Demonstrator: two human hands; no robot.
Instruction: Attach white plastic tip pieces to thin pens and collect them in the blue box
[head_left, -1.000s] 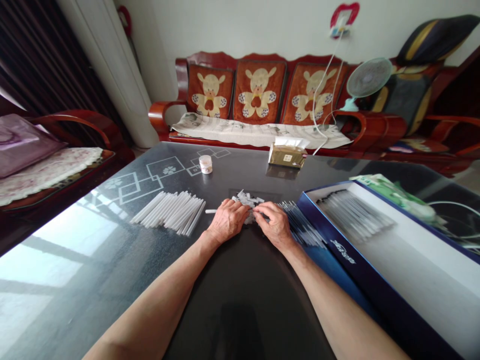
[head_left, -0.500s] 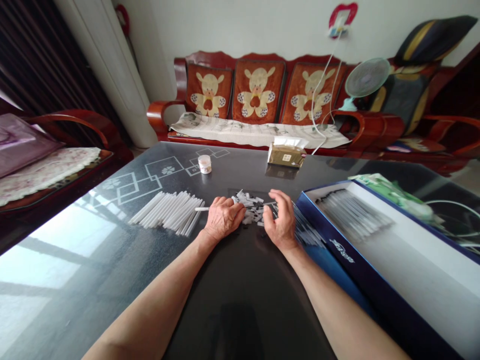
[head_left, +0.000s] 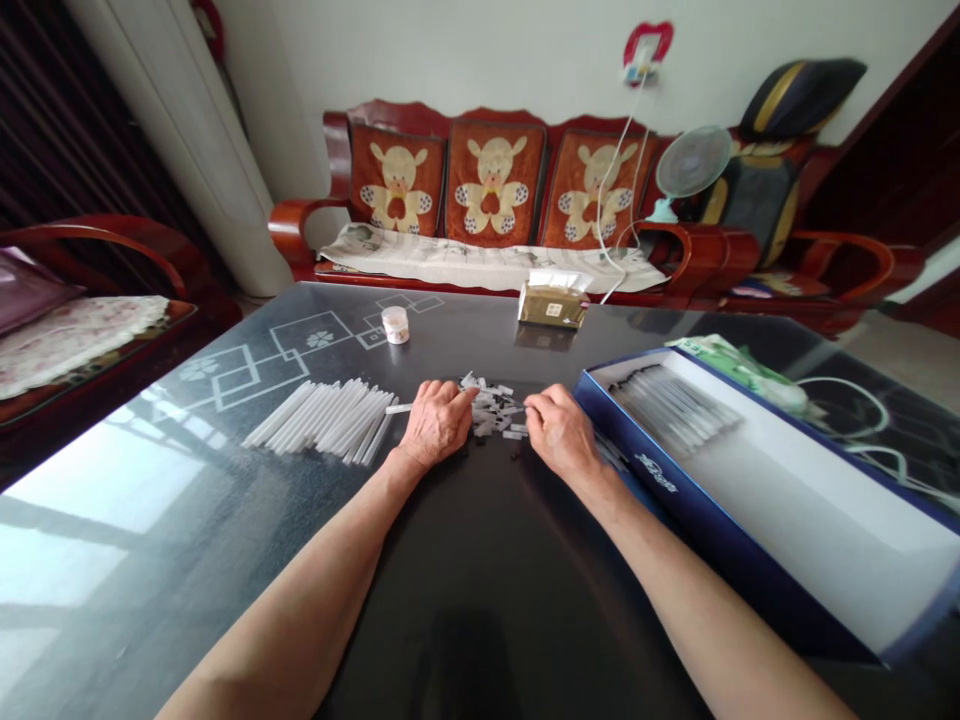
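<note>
The left hand (head_left: 437,422) is gripping a white tube (head_left: 397,408), which is jutting toward nine o'clock; the right hand (head_left: 559,430) is pinching, contents unclear. Steady holding is likely helping, with small pieces (head_left: 491,411) lying between.

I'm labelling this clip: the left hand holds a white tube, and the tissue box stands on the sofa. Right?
Not quite: the tissue box stands on the dark table, as the head view shows. The left hand does hold a white tube.
</note>
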